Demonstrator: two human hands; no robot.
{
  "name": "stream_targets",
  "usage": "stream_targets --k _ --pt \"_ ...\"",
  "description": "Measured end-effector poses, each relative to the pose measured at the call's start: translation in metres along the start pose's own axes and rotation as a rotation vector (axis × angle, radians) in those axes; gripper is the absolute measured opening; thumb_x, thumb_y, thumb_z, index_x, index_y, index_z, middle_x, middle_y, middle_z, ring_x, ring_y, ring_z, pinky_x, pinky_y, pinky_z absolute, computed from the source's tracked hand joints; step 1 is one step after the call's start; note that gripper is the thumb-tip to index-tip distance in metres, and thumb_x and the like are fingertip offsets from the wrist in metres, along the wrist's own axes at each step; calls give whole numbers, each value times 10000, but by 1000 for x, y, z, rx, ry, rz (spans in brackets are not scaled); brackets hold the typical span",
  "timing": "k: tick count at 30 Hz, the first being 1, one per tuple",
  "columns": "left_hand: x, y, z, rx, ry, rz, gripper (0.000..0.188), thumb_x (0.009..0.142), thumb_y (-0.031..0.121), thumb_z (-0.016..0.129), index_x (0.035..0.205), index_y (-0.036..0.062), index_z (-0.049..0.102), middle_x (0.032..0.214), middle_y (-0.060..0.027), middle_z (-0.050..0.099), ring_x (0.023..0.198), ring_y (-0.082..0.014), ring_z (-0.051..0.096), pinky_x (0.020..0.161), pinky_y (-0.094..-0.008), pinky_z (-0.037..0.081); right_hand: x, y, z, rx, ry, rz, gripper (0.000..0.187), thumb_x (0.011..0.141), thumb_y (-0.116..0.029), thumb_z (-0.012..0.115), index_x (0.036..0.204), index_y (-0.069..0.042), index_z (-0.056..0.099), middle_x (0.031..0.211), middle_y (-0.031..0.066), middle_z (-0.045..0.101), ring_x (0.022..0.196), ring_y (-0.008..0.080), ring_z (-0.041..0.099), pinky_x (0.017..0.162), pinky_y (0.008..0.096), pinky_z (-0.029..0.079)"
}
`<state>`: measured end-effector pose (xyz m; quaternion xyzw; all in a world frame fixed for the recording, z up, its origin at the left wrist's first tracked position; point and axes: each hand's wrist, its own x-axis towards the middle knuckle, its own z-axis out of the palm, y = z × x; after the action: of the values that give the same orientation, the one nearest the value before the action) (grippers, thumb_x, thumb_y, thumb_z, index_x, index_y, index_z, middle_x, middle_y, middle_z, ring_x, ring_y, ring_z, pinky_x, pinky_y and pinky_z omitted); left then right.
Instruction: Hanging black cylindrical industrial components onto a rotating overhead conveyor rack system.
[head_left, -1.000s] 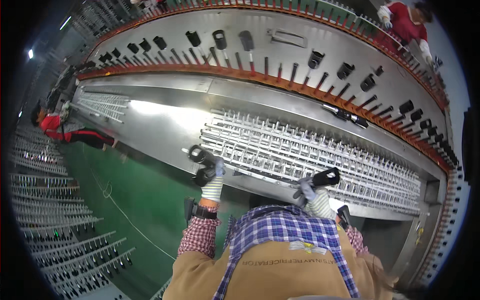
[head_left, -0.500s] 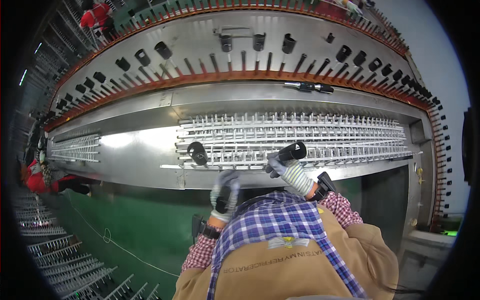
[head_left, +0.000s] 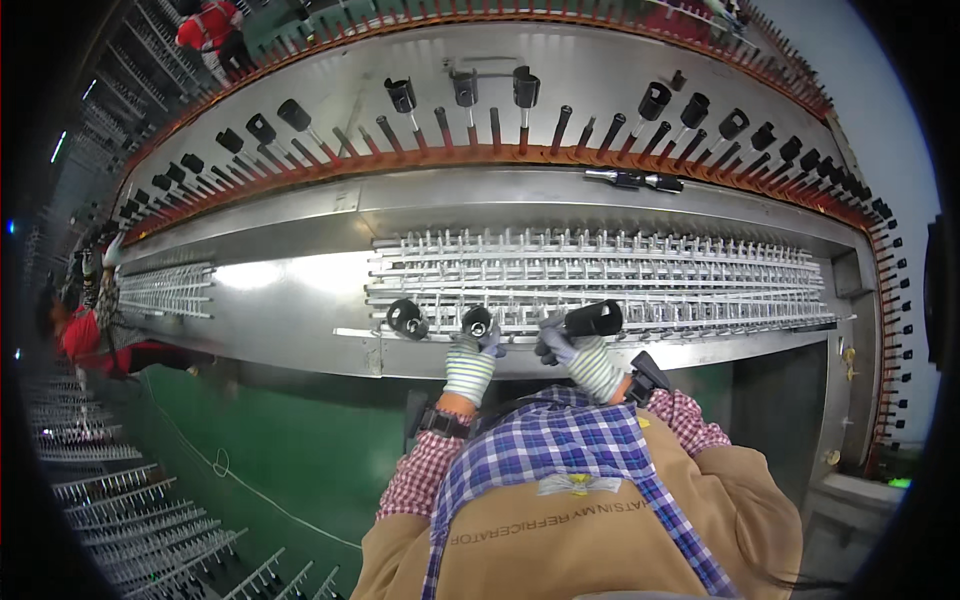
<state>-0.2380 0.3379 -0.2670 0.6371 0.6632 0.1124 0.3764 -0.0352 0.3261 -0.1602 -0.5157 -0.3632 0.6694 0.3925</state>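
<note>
Both my hands wear grey gloves with striped cuffs and are at the near edge of a metal rack of rods and pegs (head_left: pixel 600 265). My left hand (head_left: pixel 472 362) is closed round a short black cylinder (head_left: pixel 477 321), its round end facing up. My right hand (head_left: pixel 580 362) grips a larger black cylindrical sleeve (head_left: pixel 594 319), tilted with its open end to the right. Left of these, another black sleeve (head_left: pixel 405 317) stands on the rack, apart from both hands. The fingers are partly hidden by the cylinders.
Behind the bench runs an orange conveyor rail (head_left: pixel 400 158) with upright pegs, some carrying black sleeves. Two black-and-silver tools (head_left: pixel 633 180) lie on the ledge. A smaller rack (head_left: pixel 165 292) lies to the left. People in red (head_left: pixel 95 340) work at far left and upper left.
My left hand has risen from near my body to the rack with the black cylinder. My right hand still holds its sleeve, now turned more level. Sleeves on the conveyor have shifted left.
</note>
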Motion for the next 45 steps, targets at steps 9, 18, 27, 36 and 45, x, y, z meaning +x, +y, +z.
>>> stream_targets --k 9,18,27,36,45 --pt "-76 88 -106 -167 535 74 306 740 256 622 936 23 594 777 -154 621 694 -240 605 655 -311 471 17 24 -17 -1163 -97 -294 432 743 -107 493 1142 24 390 686 206 583 624 341 580 538 401 459" --pt "-22 84 -129 664 569 607 312 764 279 549 993 68 563 944 -120 581 975 -311 480 947 -444 273 22 12 -23 -785 -253 -483 287 841 -187 455 1065 -9 440 761 197 548 668 287 559 583 369 431" --pt "29 300 -141 -335 118 584 320 776 185 548 1048 17 531 977 -116 571 925 -177 534 780 -289 425 24 -49 -97 -223 -452 -99 409 854 -184 451 1209 6 383 965 149 574 813 184 579 706 287 476" --pt "308 285 -12 -778 63 24 362 780 344 561 944 24 521 795 -99 582 531 -179 539 437 -304 410 0 -64 -236 38 160 -85 387 864 -270 472 1135 5 453 940 116 585 802 163 574 697 280 467" --pt "254 367 15 -319 314 775 466 789 475 515 1011 66 546 761 -73 601 657 -170 559 609 -293 433 -26 -48 -283 129 479 -124 460 856 -327 478 1137 34 434 919 129 576 786 180 574 680 281 481"
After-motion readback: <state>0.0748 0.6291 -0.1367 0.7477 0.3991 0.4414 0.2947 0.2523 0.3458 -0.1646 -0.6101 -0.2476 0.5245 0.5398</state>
